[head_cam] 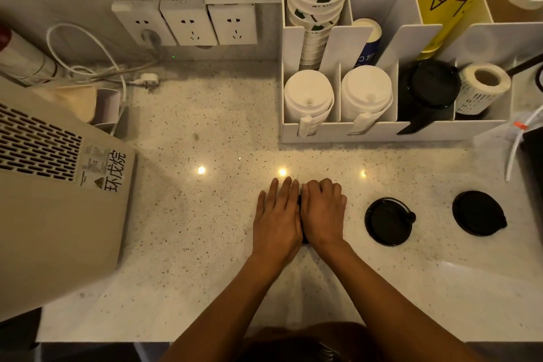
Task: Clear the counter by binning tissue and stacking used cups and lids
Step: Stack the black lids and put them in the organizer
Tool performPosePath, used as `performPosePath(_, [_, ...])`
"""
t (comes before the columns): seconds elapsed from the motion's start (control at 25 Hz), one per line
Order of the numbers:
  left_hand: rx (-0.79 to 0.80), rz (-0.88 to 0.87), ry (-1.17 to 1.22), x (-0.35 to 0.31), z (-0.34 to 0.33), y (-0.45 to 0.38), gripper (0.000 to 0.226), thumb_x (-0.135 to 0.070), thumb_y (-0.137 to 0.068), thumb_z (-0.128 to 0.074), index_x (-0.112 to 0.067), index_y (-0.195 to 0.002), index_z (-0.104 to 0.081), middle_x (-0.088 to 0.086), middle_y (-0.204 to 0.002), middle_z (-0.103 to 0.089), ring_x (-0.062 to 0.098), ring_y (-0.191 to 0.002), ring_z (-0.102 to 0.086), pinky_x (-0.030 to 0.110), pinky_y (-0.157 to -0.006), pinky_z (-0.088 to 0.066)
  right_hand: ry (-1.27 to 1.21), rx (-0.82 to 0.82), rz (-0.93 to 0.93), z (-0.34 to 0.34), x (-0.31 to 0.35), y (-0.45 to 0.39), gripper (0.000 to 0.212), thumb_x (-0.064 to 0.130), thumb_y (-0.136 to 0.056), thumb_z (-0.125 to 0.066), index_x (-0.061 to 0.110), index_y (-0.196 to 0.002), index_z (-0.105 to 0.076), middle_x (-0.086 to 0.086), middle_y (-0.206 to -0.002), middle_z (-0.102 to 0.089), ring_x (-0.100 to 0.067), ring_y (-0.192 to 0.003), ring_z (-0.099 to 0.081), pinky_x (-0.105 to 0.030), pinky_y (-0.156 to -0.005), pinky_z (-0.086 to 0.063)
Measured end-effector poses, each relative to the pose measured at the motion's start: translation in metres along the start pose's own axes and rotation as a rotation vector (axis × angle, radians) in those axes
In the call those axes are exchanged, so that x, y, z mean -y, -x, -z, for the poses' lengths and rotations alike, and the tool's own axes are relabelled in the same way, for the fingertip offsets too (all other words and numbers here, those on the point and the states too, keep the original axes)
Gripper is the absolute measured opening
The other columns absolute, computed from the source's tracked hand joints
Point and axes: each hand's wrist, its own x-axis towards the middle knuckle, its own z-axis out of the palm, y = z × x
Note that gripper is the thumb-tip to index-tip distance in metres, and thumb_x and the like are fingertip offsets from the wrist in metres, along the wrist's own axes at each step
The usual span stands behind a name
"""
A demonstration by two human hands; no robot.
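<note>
Left hand: I see it flat, fingers straight, pressing down on a dark object beneath both palms.
Right hand: fingers bent at the knuckles, resting beside the left; whether it grips anything I cannot tell.
Covered item: only a black sliver shows between the hands; probably a lid, in my judgement.
Near lid: black, lying flat on the counter, just to the right of my right hand.
Far lid: black, flat, further right, well apart.
Nearer hand: the right one, for both loose lids.
Organiser: behind, holding stacked lids and cups.
</note>
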Motion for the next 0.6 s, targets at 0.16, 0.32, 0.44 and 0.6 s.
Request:
performPosePath(0.16, [0.016, 0.088, 0.162, 0.004, 0.009, 0.003, 0.059, -0.038, -0.105, -0.021, -0.015, -0.159, -0.014, 0.005, -0.167, -0.013, 0.019, -0.155, -0.003, 0.044, -0.125, -0.009, -0.011, 0.0, 0.003, 0.0, -0.001, 0.0, 0.032, 0.029, -0.102, -0.038, 0.012, -0.089, -0.061, -0.007, -0.089, -0.057, -0.024, -0.082, -0.047, -0.038, -0.07, -0.038])
performPosePath(0.32, [-0.062, 0.199, 0.144, 0.011, 0.015, 0.014, 0.055, -0.037, -0.103, -0.044, -0.013, -0.152, -0.038, 0.011, -0.166, -0.019, 0.028, -0.153, -0.012, 0.046, -0.124, -0.016, -0.033, -0.013, -0.017, 0.0, 0.0, 0.0, 0.04, 0.033, -0.104, -0.031, 0.011, -0.092, -0.063, -0.006, -0.09, -0.057, -0.023, -0.083, -0.046, -0.039, -0.071, -0.039])
performPosePath(0.44, [-0.071, 0.159, 0.235, 0.017, 0.018, 0.016, 0.042, -0.033, -0.102, -0.053, -0.017, -0.14, -0.057, 0.01, -0.164, -0.023, 0.029, -0.153, -0.015, 0.039, -0.123, -0.01, -0.045, -0.015, -0.006, 0.0, -0.001, 0.0, 0.04, 0.034, -0.104, -0.033, 0.011, -0.092, -0.064, -0.006, -0.091, -0.058, -0.023, -0.084, -0.047, -0.039, -0.073, -0.038])
performPosePath(0.6, [-0.096, 0.217, 0.409, 0.017, 0.029, 0.014, 0.024, -0.021, -0.098, -0.062, -0.016, -0.118, -0.072, 0.008, -0.154, -0.043, 0.025, -0.146, -0.03, 0.033, -0.119, -0.018, -0.151, 0.07, -0.039, 0.008, -0.003, 0.0, 0.044, 0.042, -0.104, -0.03, 0.015, -0.099, -0.065, -0.001, -0.097, -0.057, -0.02, -0.092, -0.046, -0.036, -0.081, -0.038])
